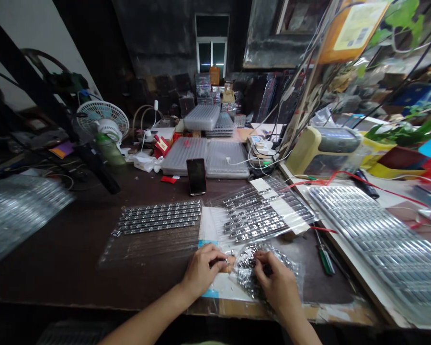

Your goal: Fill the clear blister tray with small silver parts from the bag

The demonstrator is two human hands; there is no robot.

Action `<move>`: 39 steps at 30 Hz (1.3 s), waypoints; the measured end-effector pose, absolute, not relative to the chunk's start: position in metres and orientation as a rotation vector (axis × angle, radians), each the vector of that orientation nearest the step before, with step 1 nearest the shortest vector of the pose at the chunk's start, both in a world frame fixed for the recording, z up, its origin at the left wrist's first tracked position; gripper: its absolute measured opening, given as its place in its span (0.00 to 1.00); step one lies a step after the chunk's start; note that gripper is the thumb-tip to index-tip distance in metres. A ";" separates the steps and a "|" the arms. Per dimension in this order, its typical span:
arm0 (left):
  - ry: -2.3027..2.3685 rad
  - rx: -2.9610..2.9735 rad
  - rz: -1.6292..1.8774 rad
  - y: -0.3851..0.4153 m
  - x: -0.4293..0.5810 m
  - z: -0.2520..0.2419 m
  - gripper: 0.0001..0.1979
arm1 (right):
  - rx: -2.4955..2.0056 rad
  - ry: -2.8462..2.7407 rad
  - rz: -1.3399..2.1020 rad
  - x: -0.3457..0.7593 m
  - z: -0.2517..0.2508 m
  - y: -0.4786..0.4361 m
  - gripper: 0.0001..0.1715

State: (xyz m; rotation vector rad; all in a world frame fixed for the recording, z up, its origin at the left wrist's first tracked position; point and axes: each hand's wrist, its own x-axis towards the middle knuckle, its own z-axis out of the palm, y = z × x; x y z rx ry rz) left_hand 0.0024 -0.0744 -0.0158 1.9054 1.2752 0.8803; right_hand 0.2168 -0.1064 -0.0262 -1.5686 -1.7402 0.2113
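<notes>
My left hand (203,268) pinches a small shiny metal part (226,261) between thumb and forefinger, near the bag's left side. My right hand (278,275) is over a clear plastic bag (247,275) full of small shiny metal pieces. Its fingertips are drawn together at the pieces, and what they hold cannot be made out. Beyond my left hand lies a clear ribbed plastic tray (147,247) with rows of small metal parts in its far half. A second clear tray (221,215), also with rows of metal parts, lies tilted beyond the bag.
A phone (196,176) stands upright behind the trays. On the right are a green-handled screwdriver (326,258) and stacked clear trays (377,235). More stacked trays (17,211) sit at left. A white fan (103,120) stands at the back left, and cables (290,96) hang at the right.
</notes>
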 end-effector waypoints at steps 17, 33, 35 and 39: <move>1.299 1.985 0.842 -0.075 0.009 -0.014 0.07 | -1.513 -1.784 0.292 0.197 -0.023 -0.103 0.14; 1.270 1.681 1.138 -0.062 -0.001 -0.019 0.05 | -1.557 -2.134 -0.040 0.177 -0.031 -0.104 0.17; 1.281 1.683 1.104 -0.062 -0.002 -0.019 0.05 | -1.507 -2.236 -0.162 0.197 -0.032 -0.107 0.23; 1.330 1.681 0.999 -0.057 0.000 -0.017 0.05 | -1.409 -2.362 -0.297 0.231 -0.032 -0.112 0.23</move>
